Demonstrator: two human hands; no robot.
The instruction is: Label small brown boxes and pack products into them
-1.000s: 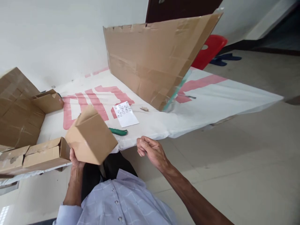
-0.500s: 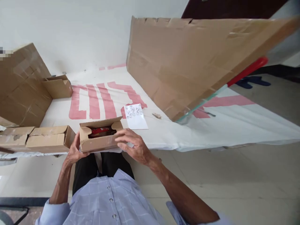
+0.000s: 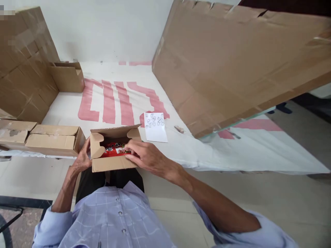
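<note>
Closed cartons: a flat brown carton [image 3: 53, 139] lies on the tabletop [image 3: 196, 151] just left of the left hand's fingers, with another end to end beyond it.
Left hand: the left hand [image 3: 83, 159] cups the left end of the small open box [image 3: 111, 162] — fingers curled against its side wall, thumb up by the rounded flap.
Small open box: it sits at the near tabletop edge, between the two hands, lid flap standing up at the back; part of it seems to overhang toward the lap.
Red packet: a red printed packet [image 3: 111, 150] lies inside the box, right under the right fingertips.
Right hand: the right hand [image 3: 144, 157] reaches over the front wall, fingers bent and close together, tips on the packet; I cannot tell whether they pinch it.
Paper slip: a white slip [image 3: 155, 128] with small metal clips on it lies just beyond the right fingers, flat on the tabletop.
Cardboard sheet: a big sheet [image 3: 232, 65] leans up further right, well apart from the fingers.
Risk: if the left fingers loosen while the right ones press or tug, the box could tip off the edge — and a hasty sweep could scatter the clips.
</note>
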